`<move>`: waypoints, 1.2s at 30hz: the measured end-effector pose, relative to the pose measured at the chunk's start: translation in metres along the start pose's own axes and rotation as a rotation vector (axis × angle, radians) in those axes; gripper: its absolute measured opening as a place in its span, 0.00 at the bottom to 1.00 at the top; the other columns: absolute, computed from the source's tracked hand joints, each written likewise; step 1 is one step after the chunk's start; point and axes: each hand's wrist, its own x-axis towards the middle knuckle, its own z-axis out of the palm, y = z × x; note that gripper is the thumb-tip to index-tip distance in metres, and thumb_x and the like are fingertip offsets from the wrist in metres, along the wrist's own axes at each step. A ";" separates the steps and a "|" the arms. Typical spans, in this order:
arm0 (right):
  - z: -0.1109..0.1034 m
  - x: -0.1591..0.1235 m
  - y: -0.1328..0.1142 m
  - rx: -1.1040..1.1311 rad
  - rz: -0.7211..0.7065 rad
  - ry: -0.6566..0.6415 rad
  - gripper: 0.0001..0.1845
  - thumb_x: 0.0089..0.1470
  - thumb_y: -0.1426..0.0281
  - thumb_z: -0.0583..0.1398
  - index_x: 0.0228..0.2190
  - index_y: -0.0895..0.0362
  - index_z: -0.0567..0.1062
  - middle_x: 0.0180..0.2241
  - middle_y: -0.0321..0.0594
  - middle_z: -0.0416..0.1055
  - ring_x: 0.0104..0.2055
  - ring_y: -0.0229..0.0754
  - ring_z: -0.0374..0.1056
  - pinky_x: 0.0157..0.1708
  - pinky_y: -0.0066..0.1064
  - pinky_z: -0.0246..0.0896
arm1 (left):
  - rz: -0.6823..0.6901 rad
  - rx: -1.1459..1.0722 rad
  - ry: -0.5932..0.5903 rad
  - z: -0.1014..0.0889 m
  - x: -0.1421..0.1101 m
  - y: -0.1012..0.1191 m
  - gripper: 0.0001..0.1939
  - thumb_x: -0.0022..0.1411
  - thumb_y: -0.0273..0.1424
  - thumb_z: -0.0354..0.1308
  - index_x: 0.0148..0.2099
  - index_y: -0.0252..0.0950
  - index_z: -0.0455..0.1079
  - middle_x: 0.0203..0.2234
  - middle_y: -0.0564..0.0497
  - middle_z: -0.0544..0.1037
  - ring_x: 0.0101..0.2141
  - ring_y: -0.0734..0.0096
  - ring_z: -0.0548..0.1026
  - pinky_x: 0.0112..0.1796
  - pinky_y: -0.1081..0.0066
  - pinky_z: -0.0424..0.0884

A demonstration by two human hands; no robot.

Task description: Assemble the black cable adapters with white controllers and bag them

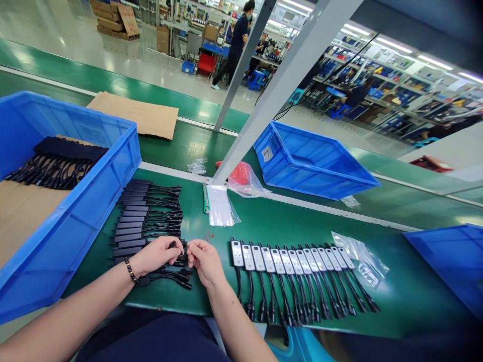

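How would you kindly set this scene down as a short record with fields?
Left hand: pinching what looks like a black cable end
Right hand: fingertips together close by; anything held is too small to tell
Left row: dark boxes with cables, side by side on the green table
Right row: silver-faced boxes, cables toward the person
Between rows: small red rings; farther back, a green cutter beside clear bags
Left bin: blue, holding black items with cables, and cardboard
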 end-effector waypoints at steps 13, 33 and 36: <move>-0.003 -0.005 -0.006 -0.004 -0.049 0.016 0.12 0.40 0.67 0.66 0.24 0.60 0.70 0.19 0.32 0.67 0.17 0.29 0.60 0.15 0.19 0.58 | 0.076 -0.008 0.019 0.000 0.003 -0.005 0.07 0.53 0.31 0.51 0.34 0.34 0.67 0.22 0.55 0.68 0.24 0.75 0.64 0.27 0.74 0.62; 0.014 -0.010 -0.007 -0.318 -0.041 -0.035 0.12 0.44 0.65 0.62 0.21 0.60 0.67 0.13 0.30 0.65 0.11 0.28 0.57 0.11 0.18 0.53 | -0.031 -0.035 0.039 0.004 0.002 -0.006 0.11 0.53 0.38 0.53 0.27 0.35 0.60 0.16 0.58 0.66 0.14 0.83 0.54 0.16 0.79 0.48; 0.013 -0.008 -0.008 -0.244 0.022 -0.114 0.13 0.42 0.64 0.63 0.21 0.60 0.67 0.14 0.30 0.65 0.10 0.27 0.54 0.09 0.18 0.50 | -0.037 -0.052 0.008 0.003 0.001 -0.005 0.11 0.53 0.37 0.53 0.27 0.35 0.59 0.15 0.59 0.64 0.14 0.84 0.52 0.15 0.79 0.44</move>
